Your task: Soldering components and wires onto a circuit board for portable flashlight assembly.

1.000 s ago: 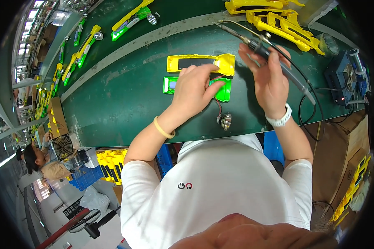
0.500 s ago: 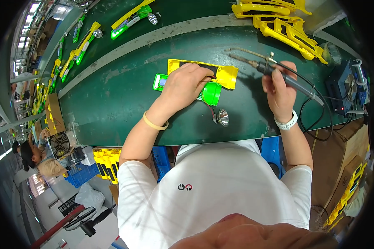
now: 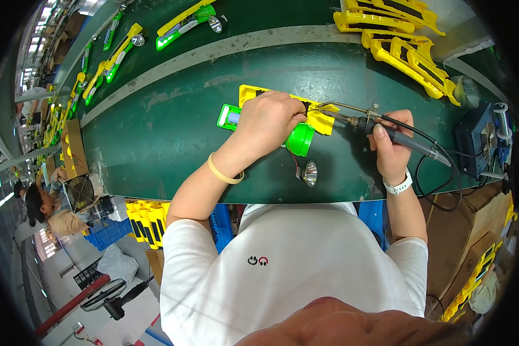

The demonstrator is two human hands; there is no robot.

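Observation:
My left hand (image 3: 269, 120) is closed in a pinch over a yellow flashlight shell half (image 3: 322, 122), its fingertips on what looks like a thin dark wire (image 3: 307, 112). Under that hand a green shell half (image 3: 300, 140) lies against the yellow one, and the palm hides much of both. A round silver reflector (image 3: 310, 173) hangs off the green half by thin wires and rests on the bench. My right hand (image 3: 392, 151) grips a soldering iron (image 3: 412, 142) with a curved solder-feed tube (image 3: 346, 106); its tip points left, right at the yellow shell near my left fingertips.
Yellow shells (image 3: 409, 55) are piled at the far right. A blue soldering station (image 3: 473, 141) with a solder reel (image 3: 501, 121) stands at the right, its cable looping near my wrist. Green-and-yellow flashlights (image 3: 184, 26) line the far left behind a grey strip (image 3: 213, 51). Another person sits at left.
My right hand has brought the soldering iron down and left, its tip now at the yellow shell. My left hand stays pinched; the shells have shifted slightly right and down in view.

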